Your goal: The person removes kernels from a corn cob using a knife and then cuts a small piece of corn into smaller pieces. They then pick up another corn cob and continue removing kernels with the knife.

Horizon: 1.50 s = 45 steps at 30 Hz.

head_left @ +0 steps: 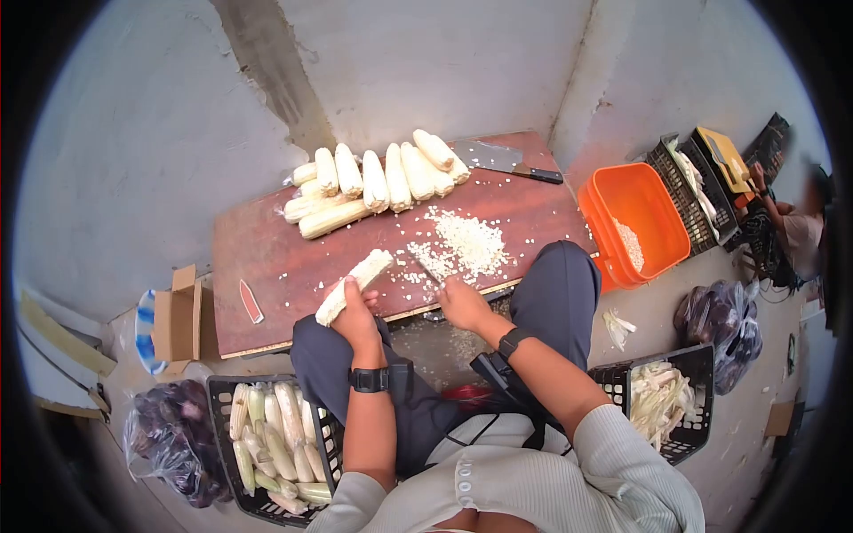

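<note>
My left hand is closed around a pale corn cob over the table's front edge, the cob slanting up to the right. My right hand grips a small knife, its blade pointing up and left beside a pile of loose white kernels. Knife and cob are apart. Several husked cobs lie in a row at the back of the reddish table.
A cleaver lies at the table's back right, a red blade cover at its left. An orange bin holds kernels. Crates of corn and husks flank my legs. Another person sits far right.
</note>
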Each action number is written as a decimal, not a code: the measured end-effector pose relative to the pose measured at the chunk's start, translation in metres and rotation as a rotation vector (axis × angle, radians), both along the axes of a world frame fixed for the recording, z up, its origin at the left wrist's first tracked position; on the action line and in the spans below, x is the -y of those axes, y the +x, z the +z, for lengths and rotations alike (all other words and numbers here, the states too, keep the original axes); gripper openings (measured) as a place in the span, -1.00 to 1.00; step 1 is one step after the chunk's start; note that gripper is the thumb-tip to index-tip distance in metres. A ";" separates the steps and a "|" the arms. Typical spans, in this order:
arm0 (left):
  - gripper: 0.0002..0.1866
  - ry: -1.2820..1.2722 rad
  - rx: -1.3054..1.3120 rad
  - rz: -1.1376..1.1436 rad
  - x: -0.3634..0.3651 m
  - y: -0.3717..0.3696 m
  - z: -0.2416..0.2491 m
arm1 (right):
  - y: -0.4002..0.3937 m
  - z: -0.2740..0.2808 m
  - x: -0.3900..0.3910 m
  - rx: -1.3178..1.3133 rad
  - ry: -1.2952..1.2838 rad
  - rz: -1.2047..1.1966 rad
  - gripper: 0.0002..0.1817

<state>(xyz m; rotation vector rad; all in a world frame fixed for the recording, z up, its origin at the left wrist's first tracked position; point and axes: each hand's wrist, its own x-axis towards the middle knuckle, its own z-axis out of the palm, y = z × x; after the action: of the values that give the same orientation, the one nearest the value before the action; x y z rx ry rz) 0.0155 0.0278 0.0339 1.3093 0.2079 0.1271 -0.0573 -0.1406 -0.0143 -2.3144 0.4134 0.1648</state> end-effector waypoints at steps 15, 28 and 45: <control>-0.75 0.031 0.000 0.016 -0.002 -0.003 -0.003 | -0.016 -0.032 -0.010 0.018 -0.195 -0.018 -0.62; -0.74 0.059 0.013 -0.019 0.008 0.000 -0.009 | -0.039 -0.014 0.029 0.053 -0.107 0.145 -0.69; -0.76 0.078 0.001 -0.017 0.012 0.003 -0.012 | -0.017 0.004 0.063 0.064 -0.306 -0.137 -0.68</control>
<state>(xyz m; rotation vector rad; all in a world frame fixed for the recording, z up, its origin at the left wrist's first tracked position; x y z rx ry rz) 0.0186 0.0155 0.0222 1.3879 0.1924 0.1229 -0.0747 -0.2040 -0.0105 -2.5708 0.5972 -0.0431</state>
